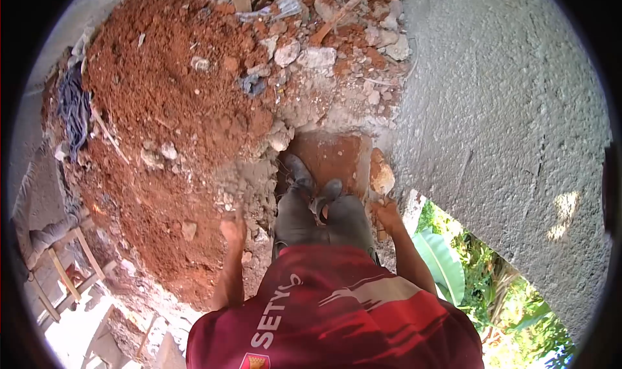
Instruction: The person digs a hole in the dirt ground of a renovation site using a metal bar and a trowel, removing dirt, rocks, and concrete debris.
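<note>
My left hand (232, 228) is out in front on the left, over the edge of the red soil bank (175, 200), and motion blurs its fingers. My right hand (387, 213) is closed beside my right knee, next to the rough grey wall. A narrow tan piece (381, 231) shows just below its fingers; I cannot tell what the hand grips. Just ahead of that hand, against the wall side, is a reddish and pale stone-like lump (381, 172). Both my dark boots (299, 172) stand in a narrow pit with a red earth floor (337, 152).
Pale stones (316, 58) and a wooden stick (346, 11) lie in rubble ahead. A dark cloth (74, 110) lies at the left of the soil. The rough grey wall (492, 110) fills the right side, with green leaves (442, 262) below it. Wooden framing (71, 272) stands lower left.
</note>
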Action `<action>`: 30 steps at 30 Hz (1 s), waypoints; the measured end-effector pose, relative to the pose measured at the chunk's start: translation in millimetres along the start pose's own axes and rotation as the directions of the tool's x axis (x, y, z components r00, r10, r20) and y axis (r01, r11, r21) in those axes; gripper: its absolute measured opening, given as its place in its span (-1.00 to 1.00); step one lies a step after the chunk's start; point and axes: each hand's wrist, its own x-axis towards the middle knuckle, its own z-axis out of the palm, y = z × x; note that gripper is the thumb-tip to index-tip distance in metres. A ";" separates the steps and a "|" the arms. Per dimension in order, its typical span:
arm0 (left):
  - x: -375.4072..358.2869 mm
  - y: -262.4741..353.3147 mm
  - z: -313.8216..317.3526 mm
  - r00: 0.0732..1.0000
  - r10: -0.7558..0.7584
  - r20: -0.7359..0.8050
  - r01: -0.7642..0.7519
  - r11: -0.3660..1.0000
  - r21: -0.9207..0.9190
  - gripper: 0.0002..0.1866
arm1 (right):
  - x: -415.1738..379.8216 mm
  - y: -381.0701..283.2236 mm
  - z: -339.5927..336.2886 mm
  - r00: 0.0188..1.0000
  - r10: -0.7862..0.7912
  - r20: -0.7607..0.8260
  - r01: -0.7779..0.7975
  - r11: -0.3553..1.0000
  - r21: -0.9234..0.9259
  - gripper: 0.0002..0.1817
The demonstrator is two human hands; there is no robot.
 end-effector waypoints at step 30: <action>-57.8 159.2 41.1 0.894 0.031 0.447 0.447 -0.098 -0.889 -0.78 | -59.3 -147.5 112.1 0.548 -0.564 0.618 0.808 0.547 -0.217 -0.50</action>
